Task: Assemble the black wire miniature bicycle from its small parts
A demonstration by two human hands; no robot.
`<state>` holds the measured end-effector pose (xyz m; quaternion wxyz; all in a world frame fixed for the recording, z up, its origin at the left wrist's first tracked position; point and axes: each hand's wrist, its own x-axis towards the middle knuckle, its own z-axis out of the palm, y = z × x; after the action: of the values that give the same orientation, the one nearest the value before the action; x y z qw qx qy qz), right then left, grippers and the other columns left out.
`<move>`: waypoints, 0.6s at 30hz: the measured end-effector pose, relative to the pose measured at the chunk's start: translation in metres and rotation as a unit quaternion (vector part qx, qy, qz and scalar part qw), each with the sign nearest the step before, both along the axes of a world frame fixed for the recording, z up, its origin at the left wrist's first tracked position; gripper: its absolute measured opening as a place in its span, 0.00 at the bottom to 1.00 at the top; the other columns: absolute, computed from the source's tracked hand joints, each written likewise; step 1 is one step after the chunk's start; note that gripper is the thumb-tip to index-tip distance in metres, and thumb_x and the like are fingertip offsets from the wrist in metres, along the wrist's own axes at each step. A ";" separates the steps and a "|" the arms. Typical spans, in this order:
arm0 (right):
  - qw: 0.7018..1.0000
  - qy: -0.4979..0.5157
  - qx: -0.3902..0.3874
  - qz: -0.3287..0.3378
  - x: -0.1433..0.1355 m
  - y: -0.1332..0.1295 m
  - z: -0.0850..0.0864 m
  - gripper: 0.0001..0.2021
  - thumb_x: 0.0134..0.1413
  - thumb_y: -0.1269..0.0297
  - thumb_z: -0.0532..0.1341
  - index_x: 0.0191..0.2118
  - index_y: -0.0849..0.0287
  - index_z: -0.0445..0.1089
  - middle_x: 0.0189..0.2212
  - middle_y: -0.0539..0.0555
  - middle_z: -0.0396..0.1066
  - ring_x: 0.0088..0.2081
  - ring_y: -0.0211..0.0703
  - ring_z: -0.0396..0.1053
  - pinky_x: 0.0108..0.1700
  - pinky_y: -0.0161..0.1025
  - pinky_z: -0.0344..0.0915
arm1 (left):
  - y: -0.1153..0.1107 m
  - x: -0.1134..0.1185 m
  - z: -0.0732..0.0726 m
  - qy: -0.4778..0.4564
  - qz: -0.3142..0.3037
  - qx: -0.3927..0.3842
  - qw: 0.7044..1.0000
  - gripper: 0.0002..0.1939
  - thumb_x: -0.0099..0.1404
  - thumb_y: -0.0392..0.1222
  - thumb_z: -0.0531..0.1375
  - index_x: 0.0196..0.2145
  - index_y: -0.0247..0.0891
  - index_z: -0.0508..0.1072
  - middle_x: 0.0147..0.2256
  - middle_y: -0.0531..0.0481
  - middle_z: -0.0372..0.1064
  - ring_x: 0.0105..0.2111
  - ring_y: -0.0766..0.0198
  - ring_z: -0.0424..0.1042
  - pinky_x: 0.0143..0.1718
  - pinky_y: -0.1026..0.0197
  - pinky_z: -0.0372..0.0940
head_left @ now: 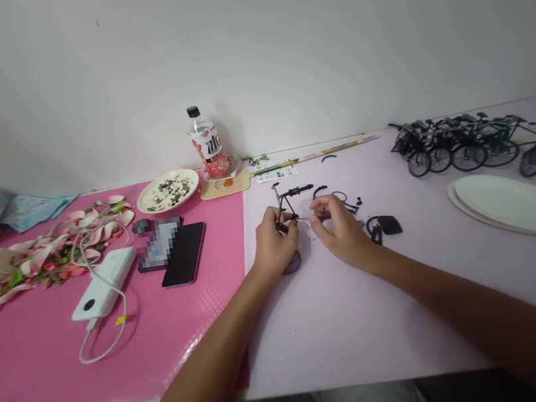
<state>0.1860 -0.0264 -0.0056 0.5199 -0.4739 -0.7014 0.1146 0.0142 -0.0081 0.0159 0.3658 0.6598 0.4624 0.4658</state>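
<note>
My left hand [274, 240] is closed around a partly built black model bicycle [287, 201], its frame tilted up above the fingers. A dark wheel [293, 263] shows below that hand, partly hidden by it. To the right, my right hand [339, 225] pinches what looks like a small screwdriver [303, 218], its thin shaft pointing left at the bicycle frame. The exact point of contact is too small to make out. Beyond and beside the right hand lie loose black parts, among them a curved piece [319, 189] and a flat dark piece [390, 224].
Several finished model bicycles [466, 144] stand at the back right, behind stacked white plates [515, 204]. On the pink side are a power bank [104, 286] with a cable, phones [184, 257], flower petals [72, 240] and a bowl [142, 205]. A bottle [208, 146] stands by the wall.
</note>
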 end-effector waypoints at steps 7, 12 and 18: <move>0.999 0.003 -0.029 0.031 -0.001 -0.001 0.001 0.06 0.71 0.61 0.54 0.49 0.53 0.62 0.33 0.51 0.68 0.33 0.44 0.71 0.38 0.43 0.69 | -0.001 0.000 0.001 0.013 0.015 0.010 1.000 0.15 0.63 0.34 0.62 0.31 0.43 0.56 0.36 0.51 0.78 0.26 0.67 0.70 0.31 0.62 0.61; 1.000 -0.008 0.006 0.023 -0.001 0.000 -0.001 0.10 0.65 0.66 0.58 0.50 0.51 0.61 0.34 0.51 0.65 0.36 0.46 0.69 0.41 0.45 0.71 | 0.001 -0.001 0.000 0.011 0.004 0.008 1.000 0.15 0.63 0.34 0.62 0.31 0.43 0.55 0.38 0.50 0.78 0.27 0.66 0.71 0.31 0.63 0.61; 0.999 -0.028 0.040 0.018 -0.001 -0.001 0.001 0.13 0.61 0.70 0.60 0.49 0.51 0.63 0.36 0.53 0.64 0.38 0.47 0.68 0.43 0.47 0.73 | 0.001 -0.001 0.000 0.010 0.006 0.011 1.000 0.15 0.63 0.35 0.61 0.31 0.43 0.55 0.37 0.51 0.78 0.27 0.66 0.71 0.31 0.63 0.61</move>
<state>0.1850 -0.0271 -0.0044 0.5164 -0.4434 -0.7279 0.0827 0.0134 -0.0070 0.0161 0.3508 0.6661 0.4645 0.4663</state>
